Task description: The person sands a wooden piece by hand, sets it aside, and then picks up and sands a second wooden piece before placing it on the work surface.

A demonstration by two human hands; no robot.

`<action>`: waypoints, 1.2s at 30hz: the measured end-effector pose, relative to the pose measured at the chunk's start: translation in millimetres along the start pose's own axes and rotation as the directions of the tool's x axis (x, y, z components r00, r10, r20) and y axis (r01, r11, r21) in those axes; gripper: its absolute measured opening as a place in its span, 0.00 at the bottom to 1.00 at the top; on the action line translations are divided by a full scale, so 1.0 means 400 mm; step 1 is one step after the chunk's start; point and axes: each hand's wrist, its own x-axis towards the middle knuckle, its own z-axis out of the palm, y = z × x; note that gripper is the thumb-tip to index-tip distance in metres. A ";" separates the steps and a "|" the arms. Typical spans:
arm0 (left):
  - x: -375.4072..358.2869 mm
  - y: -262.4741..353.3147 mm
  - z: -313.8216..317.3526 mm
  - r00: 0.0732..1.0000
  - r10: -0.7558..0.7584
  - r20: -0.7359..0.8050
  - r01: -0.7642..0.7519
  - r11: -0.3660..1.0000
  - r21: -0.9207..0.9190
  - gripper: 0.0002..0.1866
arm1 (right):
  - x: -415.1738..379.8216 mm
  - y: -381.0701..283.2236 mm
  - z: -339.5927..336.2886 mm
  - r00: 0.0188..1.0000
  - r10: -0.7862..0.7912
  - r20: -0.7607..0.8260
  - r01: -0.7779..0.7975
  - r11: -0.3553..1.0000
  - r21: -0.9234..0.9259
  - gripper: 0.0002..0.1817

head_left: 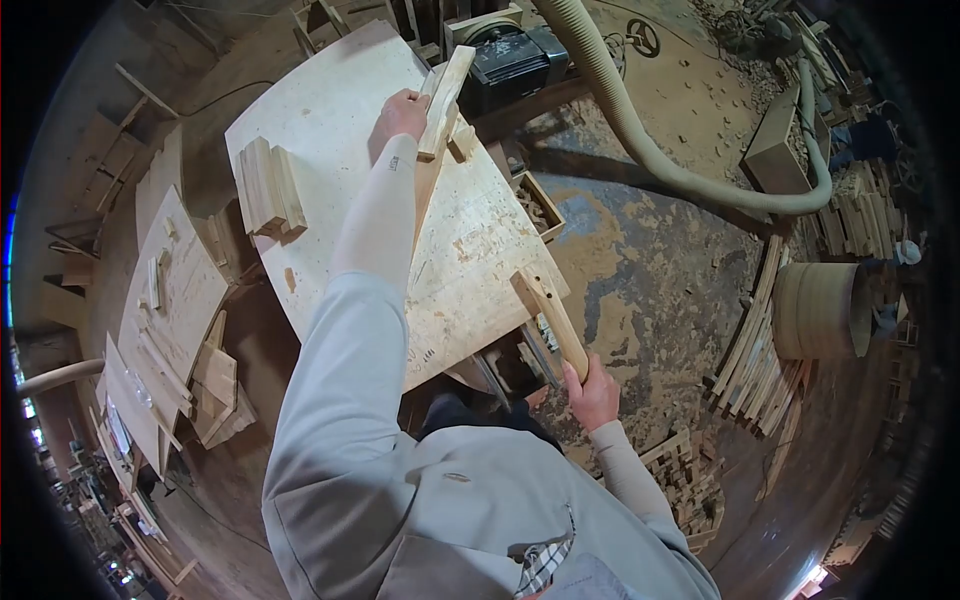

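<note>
My right hand [595,395] is closed round the lower end of a wooden strip [566,328]. Small dark holes show near that strip's far end, which lies over the right corner of the pale plywood tabletop [375,70]. Farther up the table, my left hand [402,113] has its fingers curled against the side of a wooden guide block [446,103]; what the fingertips hold, if anything, is hidden. A stack of short wooden pieces [266,185] rests on the table to the left of my left arm.
A dark electric motor [510,62] sits behind the tabletop. A thick ribbed hose [625,115] curves across the right side. Long wooden strips [755,350] lie on the floor beside a round drum [815,310]. Plywood sheets [165,290] stand at the left.
</note>
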 end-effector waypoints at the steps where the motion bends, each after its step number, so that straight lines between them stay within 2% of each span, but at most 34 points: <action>1: 0.002 -0.002 0.003 1.000 0.016 -0.011 -0.015 1.000 0.013 0.17 | 0.002 0.003 0.007 1.000 0.002 -0.004 -0.002 1.000 -0.001 0.25; 3: 0.003 -0.001 0.003 1.000 0.024 -0.006 -0.024 1.000 0.014 0.17 | 0.003 0.011 0.016 0.998 -0.033 -0.044 0.033 0.999 0.000 0.24; 11: 0.040 -0.026 0.038 0.995 0.090 -0.034 -0.088 0.995 0.042 0.16 | 0.006 0.024 0.027 0.998 -0.012 -0.065 0.009 0.999 -0.035 0.27; 20: 0.004 -0.020 0.018 0.999 0.036 -0.002 -0.035 0.997 0.076 0.19 | -0.003 0.007 0.005 0.998 -0.006 -0.067 0.007 1.000 0.002 0.28; 22: -0.038 0.004 -0.023 0.998 0.040 0.041 -0.042 0.998 0.052 0.21 | -0.007 0.008 -0.001 0.998 -0.002 -0.064 0.001 1.000 -0.025 0.27; 23: 0.016 -0.045 0.019 0.994 0.104 0.035 -0.106 0.993 0.048 0.23 | -0.009 0.004 -0.008 0.998 -0.003 -0.066 0.002 1.000 -0.023 0.27; 24: 0.017 -0.041 0.017 0.994 0.107 0.033 -0.109 0.993 0.049 0.23 | -0.010 -0.005 -0.018 0.998 -0.008 -0.065 0.007 1.000 -0.019 0.27; 26: 0.011 -0.053 0.009 0.996 0.074 0.054 -0.069 0.993 -0.094 0.23 | -0.016 -0.021 -0.033 0.998 -0.013 -0.057 0.012 1.000 -0.013 0.26; 28: 0.033 -0.059 0.010 0.996 0.043 0.072 -0.035 0.994 -0.107 0.23 | -0.015 -0.036 -0.049 0.999 -0.004 -0.044 0.003 1.000 -0.029 0.26; 30: 0.050 -0.055 0.008 0.996 0.088 0.036 -0.084 0.991 -0.102 0.22 | -0.017 -0.048 -0.058 0.999 -0.012 -0.053 0.012 1.000 0.000 0.26; 31: 0.052 -0.050 0.012 0.984 0.155 -0.089 -0.152 0.988 0.041 0.19 | -0.020 -0.051 -0.063 0.998 -0.009 -0.064 0.011 1.000 0.025 0.25; 32: 0.059 -0.051 0.008 0.984 0.155 -0.086 -0.152 0.987 0.043 0.19 | -0.021 -0.051 -0.068 0.998 -0.006 -0.062 0.008 1.000 0.027 0.25; 34: 0.071 -0.063 -0.004 0.891 0.436 -0.129 -0.384 0.874 0.298 0.16 | -0.017 -0.051 -0.079 1.000 0.027 0.006 -0.027 0.996 -0.079 0.25; 35: 0.072 -0.071 -0.009 0.892 0.433 -0.128 -0.380 0.874 0.305 0.16 | -0.015 -0.052 -0.085 1.000 0.026 0.014 -0.025 0.997 -0.076 0.25; 36: 0.063 -0.077 -0.016 0.873 0.484 -0.054 -0.457 0.853 0.251 0.16 | -0.017 -0.060 -0.092 1.000 0.021 0.013 -0.020 0.997 -0.069 0.25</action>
